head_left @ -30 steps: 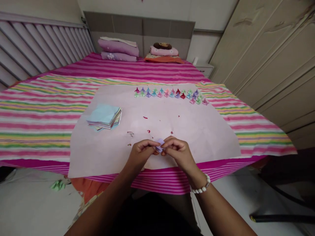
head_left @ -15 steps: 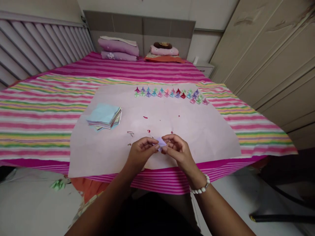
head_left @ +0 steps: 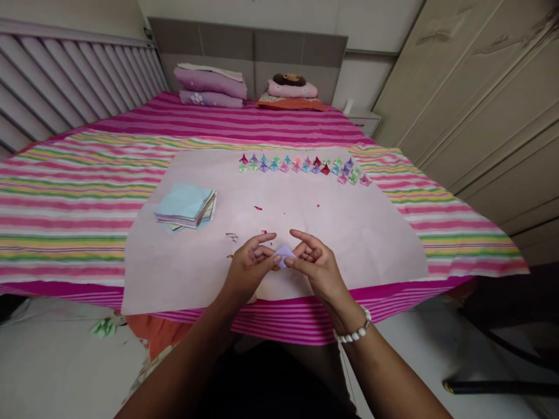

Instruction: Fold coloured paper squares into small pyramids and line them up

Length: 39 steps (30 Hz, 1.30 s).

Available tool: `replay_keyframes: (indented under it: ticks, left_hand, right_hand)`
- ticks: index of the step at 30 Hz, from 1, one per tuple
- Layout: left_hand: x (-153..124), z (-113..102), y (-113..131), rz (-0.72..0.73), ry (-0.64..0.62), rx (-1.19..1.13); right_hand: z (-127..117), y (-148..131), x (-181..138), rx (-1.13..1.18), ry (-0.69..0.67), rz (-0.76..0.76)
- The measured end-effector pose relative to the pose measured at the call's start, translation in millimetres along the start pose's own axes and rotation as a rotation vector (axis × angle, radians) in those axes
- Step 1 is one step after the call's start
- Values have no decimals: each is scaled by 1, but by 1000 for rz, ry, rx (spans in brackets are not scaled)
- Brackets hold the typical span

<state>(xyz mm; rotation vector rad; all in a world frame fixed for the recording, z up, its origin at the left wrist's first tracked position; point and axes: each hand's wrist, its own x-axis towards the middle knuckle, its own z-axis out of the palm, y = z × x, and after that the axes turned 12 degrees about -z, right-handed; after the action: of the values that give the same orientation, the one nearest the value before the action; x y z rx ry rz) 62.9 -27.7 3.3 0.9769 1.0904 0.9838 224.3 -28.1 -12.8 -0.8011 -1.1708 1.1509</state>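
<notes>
A small folded piece of lilac paper (head_left: 285, 252) is held between my two hands above the near part of a white sheet (head_left: 367, 244). My left hand (head_left: 253, 261) pinches its left corner, thumb on top, with the index finger stretched forward. On the right corner, my right hand (head_left: 313, 259) grips with the thumb over the face and its index finger raised off the paper. The lower fingers partly hide behind the paper. Toward the far edge of the sheet stand rows of small folded paper pieces (head_left: 283, 167) in several colours.
A stack of square coloured paper (head_left: 186, 205), light blue on top, lies at the sheet's left. Small dark red scraps (head_left: 258, 208) are scattered near my hands. The sheet rests on a bed with a striped cover (head_left: 65, 215); folded bedding (head_left: 212, 87) sits by the headboard.
Both index fingers have lifted off the lilac paper and now point forward. The paper has turned to show a pointed top edge. Thumbs still hold it.
</notes>
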Motion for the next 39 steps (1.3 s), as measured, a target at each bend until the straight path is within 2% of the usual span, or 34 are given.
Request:
replay_keyframes:
  ticks: [4, 9, 17, 23, 32, 39]
  left_hand:
    - [1, -4, 1, -32, -8, -6]
    - [1, -1, -2, -13, 74, -38]
    - [3, -2, -4, 107, 80, -35]
    - [1, -1, 0, 195, 96, 32]
    - [2, -2, -4, 87, 80, -15]
    - [0, -6, -4, 221, 89, 82]
  right_hand:
    - [-2, 3, 1, 28, 0, 27]
    - [-4, 3, 2, 29, 28, 27]
    - [0, 0, 0, 43, 40, -17]
    - [7, 7, -2, 77, 79, 6]
    - [11, 1, -2, 30, 75, -53]
    - [15, 9, -3, 87, 70, 53]
